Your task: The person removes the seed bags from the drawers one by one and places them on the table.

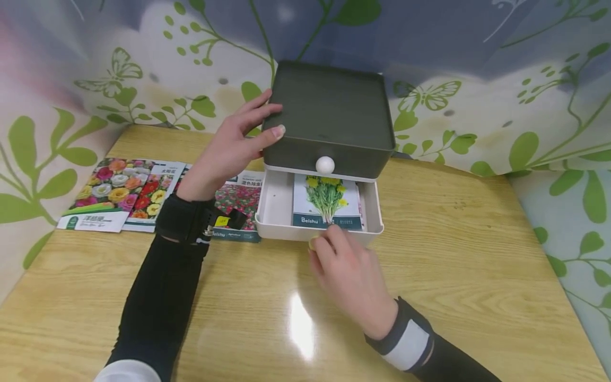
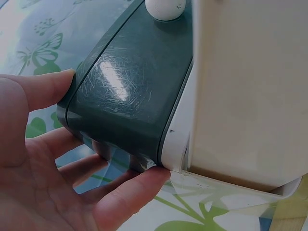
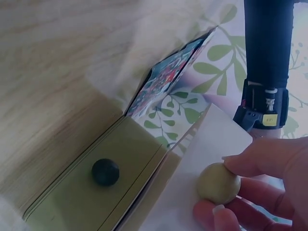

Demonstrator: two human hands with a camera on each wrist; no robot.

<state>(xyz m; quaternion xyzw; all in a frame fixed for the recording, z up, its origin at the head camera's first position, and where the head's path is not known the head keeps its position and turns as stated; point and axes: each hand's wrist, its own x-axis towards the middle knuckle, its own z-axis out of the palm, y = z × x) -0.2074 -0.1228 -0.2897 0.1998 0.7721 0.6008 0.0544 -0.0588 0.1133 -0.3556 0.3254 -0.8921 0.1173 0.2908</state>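
Currently R fingers point(image 3: 260, 191) pinch knob point(image 3: 216, 184), prob. yellowish, on white drawer point(image 1: 286, 232); L fingers point(image 2: 134, 195), apart, touch dk box point(image 1: 334, 106).

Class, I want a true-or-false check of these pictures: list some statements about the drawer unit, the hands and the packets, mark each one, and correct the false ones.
1. The right hand pinches the yellowish knob of the open drawer. True.
2. The open drawer is empty. False: a packet picturing yellow flowers lies in it.
3. The left hand is holding a packet. False: it touches the drawer unit.
4. The dark top drawer, with the white knob, is shut. True.
5. In the head view, the loose packets on the table lie right of the unit. False: they lie left of it.
6. In the right wrist view, another drawer front bears a dark knob. True.
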